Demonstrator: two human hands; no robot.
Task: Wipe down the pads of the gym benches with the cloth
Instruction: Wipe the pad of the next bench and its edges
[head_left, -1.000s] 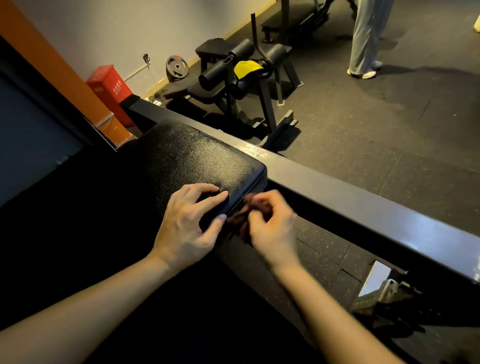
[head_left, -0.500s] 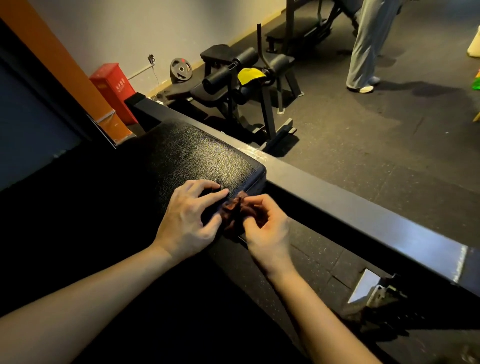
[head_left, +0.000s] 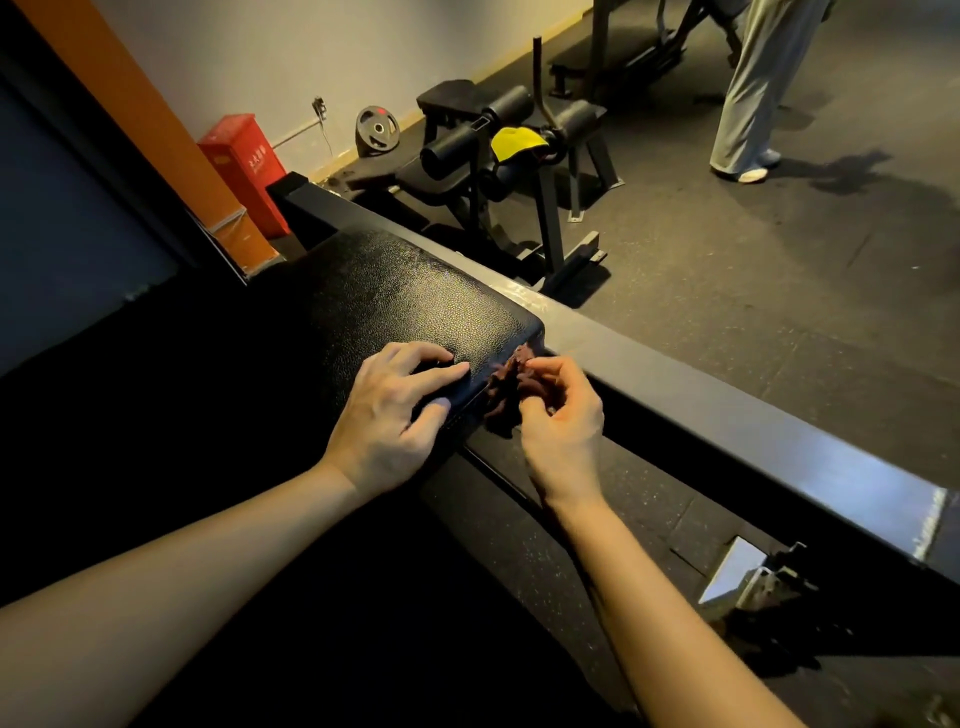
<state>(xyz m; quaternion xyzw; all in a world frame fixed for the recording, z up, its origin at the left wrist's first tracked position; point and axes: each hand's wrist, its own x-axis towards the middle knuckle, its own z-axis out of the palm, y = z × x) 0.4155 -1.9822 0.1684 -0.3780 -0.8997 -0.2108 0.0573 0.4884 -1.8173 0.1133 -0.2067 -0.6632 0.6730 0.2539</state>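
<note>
We rest our left hand (head_left: 389, 415) on the near end of the bench pad (head_left: 395, 301), a flat black cushion with rounded corners and a pebbled, leather-like skin that catches a dull sheen. The fingers are spread and fairly straight, fingertips pressing on the top surface near its edge and holding nothing.

Our right hand (head_left: 561, 421) sits just beside it, off the pad's end, with thumb and fingertips pinching the cloth (head_left: 506, 387). The cloth is a small, dark reddish-brown rag, crumpled into soft folds and bunched against the end face of the pad near its right corner.

A smooth, square-edged metal beam (head_left: 727, 415) runs diagonally behind the pad, glossy where light hits it. Below lies speckled rubber floor (head_left: 779, 270) laid in tiles.

Further back stands a roller bench (head_left: 467, 150) with cylindrical foam pads and a yellow cloth (head_left: 514, 143) draped on it. A round weight plate (head_left: 377, 130) leans at the wall near a boxy red cabinet (head_left: 244, 166).
</note>
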